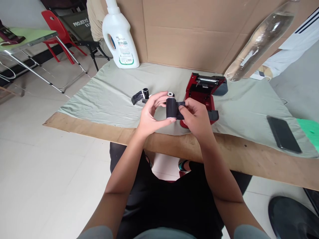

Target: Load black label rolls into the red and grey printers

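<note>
My left hand [149,114] grips a black roll [170,108] upright between thumb and fingers, above the front edge of the table. My right hand [196,116] pinches the loose black strip that comes off the roll's right side. Just behind my right hand stands a red label printer [199,89] with its lid open. A second small black roll [141,96] with a crumpled black strip lies on the cloth behind my left hand. A small white-capped spool [170,94] sits right behind the held roll.
A pale green cloth [107,96] covers a cardboard-topped table [249,156]. A white detergent bottle [121,36] stands at the back left, a clear plastic bottle [261,36] leans at the back right. A black phone [283,134] lies at the right. Another person's white sleeve [296,39] shows far right.
</note>
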A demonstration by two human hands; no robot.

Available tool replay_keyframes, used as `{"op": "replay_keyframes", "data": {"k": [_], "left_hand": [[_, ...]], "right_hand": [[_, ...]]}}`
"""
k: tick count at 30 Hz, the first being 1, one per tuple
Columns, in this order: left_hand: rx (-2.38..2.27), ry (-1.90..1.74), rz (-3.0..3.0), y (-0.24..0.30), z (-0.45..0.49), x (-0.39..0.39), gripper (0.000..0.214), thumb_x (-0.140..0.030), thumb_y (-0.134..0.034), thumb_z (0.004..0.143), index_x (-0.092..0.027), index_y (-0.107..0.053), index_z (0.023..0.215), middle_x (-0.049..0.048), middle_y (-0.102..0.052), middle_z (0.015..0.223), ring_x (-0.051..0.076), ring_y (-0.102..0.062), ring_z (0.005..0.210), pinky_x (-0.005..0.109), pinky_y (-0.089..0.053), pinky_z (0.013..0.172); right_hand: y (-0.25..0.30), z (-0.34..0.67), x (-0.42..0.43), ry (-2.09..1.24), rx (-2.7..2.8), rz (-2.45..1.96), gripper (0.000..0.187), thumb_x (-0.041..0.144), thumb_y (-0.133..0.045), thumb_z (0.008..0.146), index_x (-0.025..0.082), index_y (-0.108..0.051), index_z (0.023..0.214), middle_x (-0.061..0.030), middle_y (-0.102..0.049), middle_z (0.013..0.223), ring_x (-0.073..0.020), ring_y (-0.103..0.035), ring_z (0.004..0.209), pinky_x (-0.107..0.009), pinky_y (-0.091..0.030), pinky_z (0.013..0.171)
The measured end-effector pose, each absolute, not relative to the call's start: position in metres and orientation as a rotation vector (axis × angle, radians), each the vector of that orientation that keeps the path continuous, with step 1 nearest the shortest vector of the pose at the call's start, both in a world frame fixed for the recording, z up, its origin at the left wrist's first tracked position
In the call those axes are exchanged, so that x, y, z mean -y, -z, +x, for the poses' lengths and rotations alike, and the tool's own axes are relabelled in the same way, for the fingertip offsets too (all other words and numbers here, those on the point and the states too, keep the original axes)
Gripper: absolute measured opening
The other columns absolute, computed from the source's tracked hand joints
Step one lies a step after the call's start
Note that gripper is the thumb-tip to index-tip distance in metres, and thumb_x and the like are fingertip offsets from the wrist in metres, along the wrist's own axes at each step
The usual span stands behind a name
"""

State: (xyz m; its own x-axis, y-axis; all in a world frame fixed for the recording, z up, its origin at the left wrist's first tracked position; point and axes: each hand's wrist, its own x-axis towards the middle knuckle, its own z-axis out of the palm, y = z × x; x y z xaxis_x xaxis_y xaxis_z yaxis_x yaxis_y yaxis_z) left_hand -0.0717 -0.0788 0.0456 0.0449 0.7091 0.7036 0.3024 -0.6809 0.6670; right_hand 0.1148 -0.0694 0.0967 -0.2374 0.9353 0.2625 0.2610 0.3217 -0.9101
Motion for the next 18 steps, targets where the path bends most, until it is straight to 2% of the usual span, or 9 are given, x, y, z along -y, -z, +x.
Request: {"op": "replay_keyframes", "data": {"k": [4, 9, 14, 18], "left_hand": [[-0.991, -1.699, 1.959, -0.041, -0.069, 0.074, 0.091, -0.077, -0.073, 0.082, -0.034, -0.040, 0.154, 0.0112, -0.068, 0.133, 0.027, -0.070, 0.127, 0.039, -0.059, 0.101], [-1.028, -1.670, 2.006, -0.044, -0.070, 0.078, 0.086, -0.071, -0.078, 0.082, -0.033, -0.045, 0.151, 0.0115, -0.068, 0.134, 0.029, -0.068, 0.128, 0.042, -0.058, 0.100], [-1.161, -1.590, 2.167, -0.050, -0.068, 0.083, 0.074, -0.061, -0.080, 0.086, -0.031, -0.052, 0.148, 0.0104, -0.068, 0.136, 0.032, -0.065, 0.128, 0.046, -0.056, 0.103], [-1.295, -1.545, 2.282, -0.047, -0.066, 0.083, 0.065, -0.052, -0.073, 0.094, -0.031, -0.050, 0.151, 0.0092, -0.066, 0.139, 0.032, -0.061, 0.129, 0.050, -0.050, 0.112]], "right_hand": [[-0.094, 0.114, 0.067, -1.015, 1.685, -1.092, 0.032, 0.032, -0.064, 0.091, 0.025, -0.042, 0.069, 0.0028, -0.043, 0.062, -0.0125, -0.040, 0.055, -0.027, -0.033, 0.050], [-0.096, 0.113, 0.068, -1.096, 1.644, -1.076, 0.037, 0.039, -0.066, 0.093, 0.026, -0.041, 0.071, 0.0039, -0.044, 0.058, -0.0120, -0.043, 0.048, -0.028, -0.033, 0.048], [-0.097, 0.113, 0.072, -0.924, 1.720, -1.036, 0.035, 0.043, -0.061, 0.098, 0.026, -0.041, 0.075, 0.0018, -0.044, 0.067, -0.0153, -0.049, 0.060, -0.031, -0.040, 0.056], [-0.090, 0.106, 0.076, -0.705, 1.849, -1.031, 0.020, 0.038, -0.060, 0.098, 0.026, -0.050, 0.085, -0.0018, -0.056, 0.077, -0.0210, -0.057, 0.072, -0.037, -0.048, 0.069]]}}
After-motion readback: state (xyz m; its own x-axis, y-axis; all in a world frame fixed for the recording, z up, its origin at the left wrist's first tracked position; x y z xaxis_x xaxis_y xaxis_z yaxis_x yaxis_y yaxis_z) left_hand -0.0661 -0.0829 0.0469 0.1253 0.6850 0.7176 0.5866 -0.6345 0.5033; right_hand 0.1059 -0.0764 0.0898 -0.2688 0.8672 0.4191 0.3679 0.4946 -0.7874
